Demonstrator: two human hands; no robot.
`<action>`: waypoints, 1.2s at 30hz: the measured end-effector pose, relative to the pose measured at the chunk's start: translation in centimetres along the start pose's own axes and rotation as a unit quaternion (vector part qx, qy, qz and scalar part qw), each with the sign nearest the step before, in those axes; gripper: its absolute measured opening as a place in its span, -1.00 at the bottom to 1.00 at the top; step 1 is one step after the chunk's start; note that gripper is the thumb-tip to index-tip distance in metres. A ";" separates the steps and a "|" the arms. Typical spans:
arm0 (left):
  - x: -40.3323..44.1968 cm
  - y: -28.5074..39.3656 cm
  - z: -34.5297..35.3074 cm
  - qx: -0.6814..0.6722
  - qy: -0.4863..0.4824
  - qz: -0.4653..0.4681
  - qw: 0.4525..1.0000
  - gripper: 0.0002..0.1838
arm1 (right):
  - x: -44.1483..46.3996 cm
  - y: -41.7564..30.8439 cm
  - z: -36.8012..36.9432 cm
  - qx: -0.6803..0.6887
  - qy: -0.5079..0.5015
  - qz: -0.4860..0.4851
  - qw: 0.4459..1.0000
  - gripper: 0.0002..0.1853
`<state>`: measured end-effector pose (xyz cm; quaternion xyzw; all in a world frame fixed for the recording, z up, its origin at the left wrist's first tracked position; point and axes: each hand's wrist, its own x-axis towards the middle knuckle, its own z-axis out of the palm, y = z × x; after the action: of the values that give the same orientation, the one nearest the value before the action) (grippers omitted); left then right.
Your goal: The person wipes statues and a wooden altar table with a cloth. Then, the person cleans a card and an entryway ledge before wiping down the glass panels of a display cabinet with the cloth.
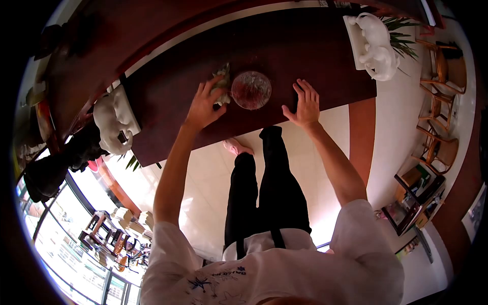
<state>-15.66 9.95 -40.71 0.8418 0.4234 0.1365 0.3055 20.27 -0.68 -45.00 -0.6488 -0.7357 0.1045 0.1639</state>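
On the dark red-brown table (300,56) stands a round clear glass dish (251,90), with the table's colour showing through it. Just left of the dish is a crumpled greenish-grey cloth (223,81). My left hand (204,103) grips the cloth's near side, fingers curled over it and thumb underneath toward me. To the right of the dish, my right hand (305,104) is held at the table's near edge with fingers stretched and thumb apart. Nothing is in it, and it does not touch the dish.
White animal sculptures stand at both table ends, one at the right (375,46) and one at the left (113,119). Green leaves (399,35) show behind the right one. Wooden chairs (439,147) line the far right. A dark carved figure (61,162) is at the left.
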 end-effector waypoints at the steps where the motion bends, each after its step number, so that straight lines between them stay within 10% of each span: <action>1: -0.2 0.0 -0.3 0.004 -0.003 -0.002 1.000 -0.48 | 0.4 -0.5 -0.5 0.022 0.000 0.005 1.000 -0.05; 8: 0.4 -1.7 -1.5 0.019 -0.032 -0.024 0.999 -0.41 | 7.9 -3.4 -0.1 0.294 -0.046 -0.143 0.944 0.45; 25: 8.6 -3.8 -3.1 0.156 -0.182 0.183 0.953 -0.24 | 7.0 -3.1 0.0 0.281 -0.142 -0.110 0.943 0.35; 36: 18.1 1.3 -2.5 0.132 -0.234 0.347 0.898 -0.44 | 5.0 5.6 -1.4 0.093 -0.011 -0.021 0.995 -0.18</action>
<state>-5.12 24.80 -38.42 0.9757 0.0346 -0.0245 0.2150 25.40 4.97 -45.23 -0.6140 -0.7381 0.1760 0.2171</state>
